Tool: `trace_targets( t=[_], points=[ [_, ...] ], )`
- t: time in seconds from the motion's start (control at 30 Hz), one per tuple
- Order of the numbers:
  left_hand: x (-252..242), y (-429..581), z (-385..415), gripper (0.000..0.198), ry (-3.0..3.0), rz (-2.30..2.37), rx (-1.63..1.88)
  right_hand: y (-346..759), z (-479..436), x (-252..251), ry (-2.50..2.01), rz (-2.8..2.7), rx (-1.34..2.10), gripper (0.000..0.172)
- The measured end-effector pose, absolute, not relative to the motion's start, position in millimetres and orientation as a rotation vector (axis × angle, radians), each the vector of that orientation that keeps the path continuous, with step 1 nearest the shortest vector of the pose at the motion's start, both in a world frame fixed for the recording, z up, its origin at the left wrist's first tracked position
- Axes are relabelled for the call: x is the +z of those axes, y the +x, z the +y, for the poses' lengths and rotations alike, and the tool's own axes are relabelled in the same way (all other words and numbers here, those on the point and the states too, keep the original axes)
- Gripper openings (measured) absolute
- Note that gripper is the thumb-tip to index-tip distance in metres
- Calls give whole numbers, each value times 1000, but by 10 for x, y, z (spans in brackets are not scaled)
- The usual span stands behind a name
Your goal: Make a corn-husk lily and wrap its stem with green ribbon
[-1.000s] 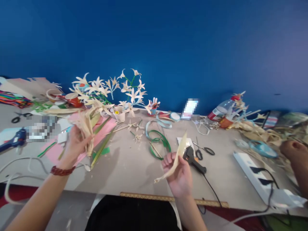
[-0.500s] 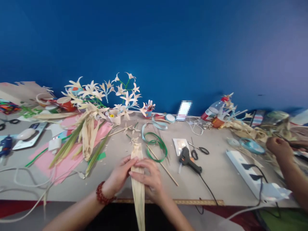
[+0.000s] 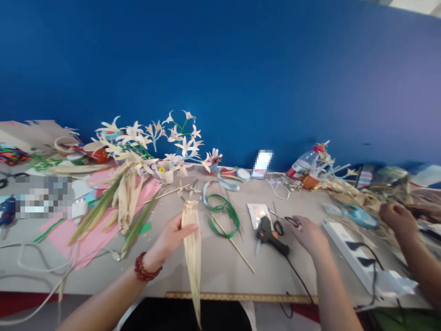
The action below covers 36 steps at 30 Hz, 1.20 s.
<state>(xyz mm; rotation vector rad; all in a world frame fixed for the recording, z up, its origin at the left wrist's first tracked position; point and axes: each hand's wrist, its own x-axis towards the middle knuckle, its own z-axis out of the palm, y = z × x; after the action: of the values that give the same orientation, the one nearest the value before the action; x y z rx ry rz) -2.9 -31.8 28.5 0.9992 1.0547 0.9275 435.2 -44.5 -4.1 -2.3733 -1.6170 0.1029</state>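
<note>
My left hand pinches a long pale corn husk near its wide upper end, thumb lying across the front. The husk's narrow tip hangs down past the table edge. At the right, my right hand has its fingers at the handle of black-handled scissors, which lie on the table; the fingertips are partly hard to make out. Just left of that hand lies a black glue gun, beside a small white packet.
Green ribbon and a thin stick lie mid-table. Husk flowers stand behind. Pink paper with husks is at left. A power strip and a co-worker's hand are at right; a ruler lines the front edge.
My right hand has let go of the husk and moved right to the scissors. The left hand keeps hold of the husk, slightly further left.
</note>
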Motion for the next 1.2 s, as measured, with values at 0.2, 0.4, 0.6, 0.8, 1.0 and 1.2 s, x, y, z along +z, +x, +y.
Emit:
trace_targets(
  t=[0.2,0.4,0.6,0.8,1.0,1.2],
  points=[
    [259,-11,-286,37,1032,998,896,4574,-301,-192,-2540,-1805,148,41],
    [269,-51,-268,39,1004,974,876,4570,-251,4,-2828,-1720,302,24],
    [268,-136,-196,35,1056,1000,948,4909,-424,-48,-2540,-1235,638,27],
    [311,-176,-172,33,1058,969,929,4350,-807,262,-1603,-908,986,40],
    [381,-148,-280,37,1006,944,795,2893,-923,330,-1400,-1331,1494,46],
    [428,-275,-430,37,1006,917,644,2181,-751,80,-1203,-1492,1737,51]
  ],
)
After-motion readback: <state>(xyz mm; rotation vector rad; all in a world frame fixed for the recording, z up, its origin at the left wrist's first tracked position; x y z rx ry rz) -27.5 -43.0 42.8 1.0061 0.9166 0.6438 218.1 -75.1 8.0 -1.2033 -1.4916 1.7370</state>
